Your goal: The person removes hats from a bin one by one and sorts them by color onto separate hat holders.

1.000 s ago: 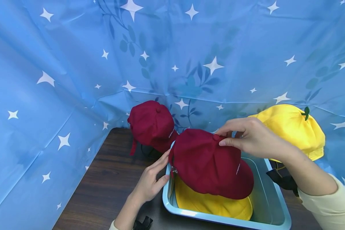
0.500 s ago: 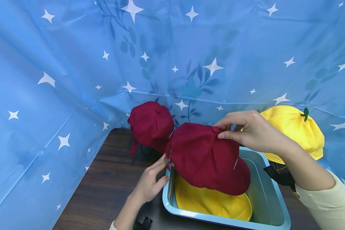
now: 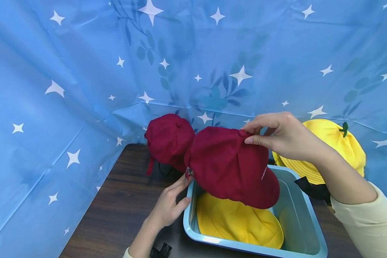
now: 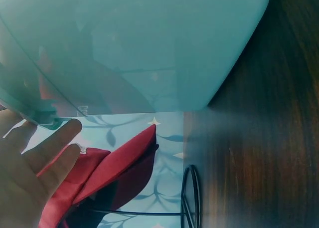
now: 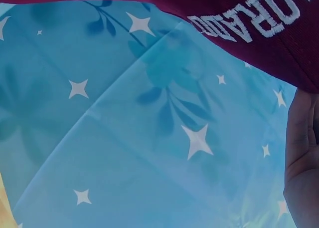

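My right hand pinches a dark red baseball cap by the button at its crown. The cap hangs above the light blue plastic bin, its brim to the right and its strap buckle to the left. White lettering shows on the cap in the right wrist view. Below it, a yellow cap lies inside the bin. My left hand rests its fairly straight fingers at the bin's left rim. In the left wrist view, the fingers are spread beside the bin wall.
Another dark red cap stands behind the bin at left, with a black cable near it. A yellow cap with a green sprout stands at back right. Blue star-patterned cloth hangs behind the dark wooden table.
My right hand has lifted the red cap higher, with a slight shift left. More of the yellow cap in the bin shows. My left hand has stayed at the rim.
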The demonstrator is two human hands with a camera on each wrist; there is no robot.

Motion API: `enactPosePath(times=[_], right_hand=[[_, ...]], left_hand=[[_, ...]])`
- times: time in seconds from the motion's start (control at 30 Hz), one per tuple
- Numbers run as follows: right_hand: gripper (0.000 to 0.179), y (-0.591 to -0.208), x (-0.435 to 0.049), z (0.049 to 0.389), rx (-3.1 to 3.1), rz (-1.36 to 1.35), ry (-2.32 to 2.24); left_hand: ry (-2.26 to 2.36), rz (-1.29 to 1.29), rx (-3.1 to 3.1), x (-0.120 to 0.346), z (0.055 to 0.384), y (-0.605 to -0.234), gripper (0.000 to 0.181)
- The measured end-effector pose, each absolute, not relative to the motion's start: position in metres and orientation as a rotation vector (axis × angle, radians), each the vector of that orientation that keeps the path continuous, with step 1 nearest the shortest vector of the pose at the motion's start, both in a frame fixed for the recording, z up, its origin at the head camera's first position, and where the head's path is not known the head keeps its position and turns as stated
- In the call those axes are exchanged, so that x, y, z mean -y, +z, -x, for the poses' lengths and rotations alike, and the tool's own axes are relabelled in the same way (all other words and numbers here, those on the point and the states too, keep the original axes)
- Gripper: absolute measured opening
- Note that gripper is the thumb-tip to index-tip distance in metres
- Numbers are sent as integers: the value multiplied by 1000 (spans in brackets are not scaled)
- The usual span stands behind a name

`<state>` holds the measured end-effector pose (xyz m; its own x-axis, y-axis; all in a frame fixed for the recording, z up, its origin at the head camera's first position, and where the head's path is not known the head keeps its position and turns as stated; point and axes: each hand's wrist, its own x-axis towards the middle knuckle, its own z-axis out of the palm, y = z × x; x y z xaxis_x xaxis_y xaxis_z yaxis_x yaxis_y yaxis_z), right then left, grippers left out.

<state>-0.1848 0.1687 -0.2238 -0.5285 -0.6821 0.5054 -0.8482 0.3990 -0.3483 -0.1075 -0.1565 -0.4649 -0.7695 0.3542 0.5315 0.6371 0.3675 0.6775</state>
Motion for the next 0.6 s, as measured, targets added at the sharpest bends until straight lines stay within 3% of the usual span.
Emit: enactPosePath(times=[0.6], right_hand=[[27,-214,-160,215,2422,-1197,839]], left_hand=[[-1325,929,2320,157,110,-465,54]])
